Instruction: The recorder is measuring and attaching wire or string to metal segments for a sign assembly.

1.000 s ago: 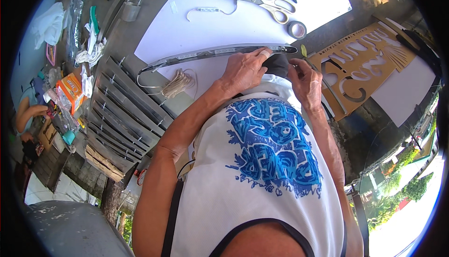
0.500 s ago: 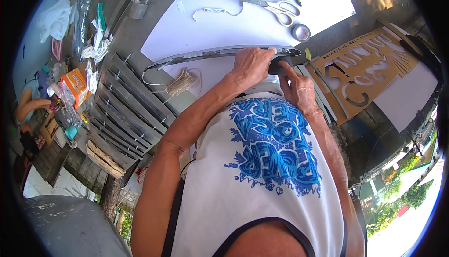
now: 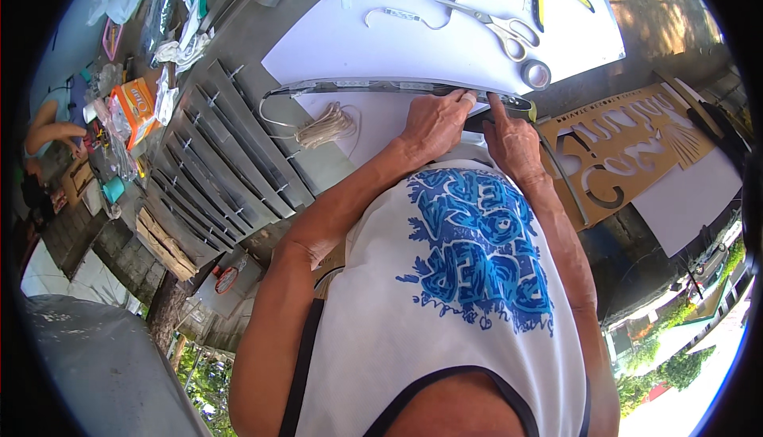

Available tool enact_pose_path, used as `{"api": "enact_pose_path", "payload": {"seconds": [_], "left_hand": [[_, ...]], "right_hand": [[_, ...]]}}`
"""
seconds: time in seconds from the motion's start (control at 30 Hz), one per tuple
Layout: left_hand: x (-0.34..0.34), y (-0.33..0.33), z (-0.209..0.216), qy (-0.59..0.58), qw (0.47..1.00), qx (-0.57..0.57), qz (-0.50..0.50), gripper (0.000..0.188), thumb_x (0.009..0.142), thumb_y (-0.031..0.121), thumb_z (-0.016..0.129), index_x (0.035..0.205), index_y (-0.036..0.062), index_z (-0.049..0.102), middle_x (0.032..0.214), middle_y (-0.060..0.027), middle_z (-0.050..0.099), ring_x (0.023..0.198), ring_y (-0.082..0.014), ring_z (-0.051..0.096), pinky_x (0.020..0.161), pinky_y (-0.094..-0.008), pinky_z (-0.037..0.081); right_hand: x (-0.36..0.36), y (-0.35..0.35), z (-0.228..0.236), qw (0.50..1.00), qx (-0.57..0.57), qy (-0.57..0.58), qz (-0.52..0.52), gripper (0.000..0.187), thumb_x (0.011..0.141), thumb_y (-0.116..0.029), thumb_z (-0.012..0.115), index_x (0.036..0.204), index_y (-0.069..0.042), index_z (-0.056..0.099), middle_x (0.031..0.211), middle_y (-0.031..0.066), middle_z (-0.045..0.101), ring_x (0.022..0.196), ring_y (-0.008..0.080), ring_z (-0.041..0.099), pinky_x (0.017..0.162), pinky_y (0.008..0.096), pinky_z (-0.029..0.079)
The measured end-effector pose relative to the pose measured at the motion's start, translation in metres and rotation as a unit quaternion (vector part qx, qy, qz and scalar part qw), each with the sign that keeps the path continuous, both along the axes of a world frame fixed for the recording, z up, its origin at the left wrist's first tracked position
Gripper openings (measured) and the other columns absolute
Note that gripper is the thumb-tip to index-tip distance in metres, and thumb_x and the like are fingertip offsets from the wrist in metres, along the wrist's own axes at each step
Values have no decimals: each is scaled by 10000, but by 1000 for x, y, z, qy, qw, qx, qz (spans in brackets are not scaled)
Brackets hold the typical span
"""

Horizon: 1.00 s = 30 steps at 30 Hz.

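A long, narrow, curved dark metal channel [image 3: 358,85] stretches across the front of the white sheet [image 3: 310,43], with small pale strips inside it. Near its right end my left hand [image 3: 435,125] grips it, thumb and fingers closed on the wall. My right hand [image 3: 515,147] is beside it, its index fingertip pressed on the channel and the other fingers curled; what lies under them is partly hidden. A thin wire leaves the channel's left end and leads to a bundle of pale wire [image 3: 326,127].
Scissors [image 3: 502,28], a roll of dark tape [image 3: 536,74], yellow-handled pliers [image 3: 539,0] and small wired light modules [image 3: 401,14] lie on the sheet. Curved dark metal pieces [image 3: 230,159] are at left. A brown cut-out board [image 3: 580,147] lies right. Another person's arm [image 3: 60,128] shows far left.
My right hand has moved up to the channel, its index finger now on it beside my left hand. The whole view has shifted, with the table things sliding rightward and the left hand still gripping.
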<state>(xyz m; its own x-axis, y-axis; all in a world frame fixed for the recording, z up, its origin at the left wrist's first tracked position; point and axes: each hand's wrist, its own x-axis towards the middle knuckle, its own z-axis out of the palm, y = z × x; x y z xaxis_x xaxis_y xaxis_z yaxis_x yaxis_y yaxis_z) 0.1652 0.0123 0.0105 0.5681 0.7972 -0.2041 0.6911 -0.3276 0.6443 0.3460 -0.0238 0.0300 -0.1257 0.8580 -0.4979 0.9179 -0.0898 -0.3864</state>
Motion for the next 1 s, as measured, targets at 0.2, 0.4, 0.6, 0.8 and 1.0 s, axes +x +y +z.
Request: {"api": "enact_pose_path", "payload": {"seconds": [0.2,0.4,0.6,0.8,1.0], "left_hand": [[4,2,0,29,1000,3,-11,254,853,39,634,1102,20,678,1005,-137,723,802,-321,711,680,-414,563],[12,2,-6,19,999,27,-2,90,809,25,641,895,49,647,844,-121,708,777,-326,709,654,-434,555],[14,7,1,38,999,2,-2,129,786,22,669,914,34,672,816,-151,707,774,-333,707,671,-439,557],[14,6,3,17,1000,-1,14,154,786,27,677,940,36,689,797,-160,707,767,-337,710,673,-433,561],[7,1,-2,4,1000,11,6,171,816,32,671,982,35,711,853,-147,721,789,-319,717,685,-424,569]], "right_hand": [[1,4,-14,997,65,-12,44,184,925,-113,583,1088,-43,535,647,189,663,577,362,680,542,455,551],[3,11,-20,999,43,-17,18,140,977,-165,534,1045,-54,586,718,233,680,671,420,687,601,522,540],[-4,10,-21,999,46,-5,2,146,993,-182,517,1031,-53,576,751,259,684,708,446,688,619,537,542],[-5,12,-17,999,37,-13,1,176,1005,-200,512,1086,-58,576,791,267,697,746,449,698,654,541,545],[1,11,-17,998,30,52,-1,199,967,-207,564,1076,-48,613,813,270,691,771,461,681,681,544,531]]}}
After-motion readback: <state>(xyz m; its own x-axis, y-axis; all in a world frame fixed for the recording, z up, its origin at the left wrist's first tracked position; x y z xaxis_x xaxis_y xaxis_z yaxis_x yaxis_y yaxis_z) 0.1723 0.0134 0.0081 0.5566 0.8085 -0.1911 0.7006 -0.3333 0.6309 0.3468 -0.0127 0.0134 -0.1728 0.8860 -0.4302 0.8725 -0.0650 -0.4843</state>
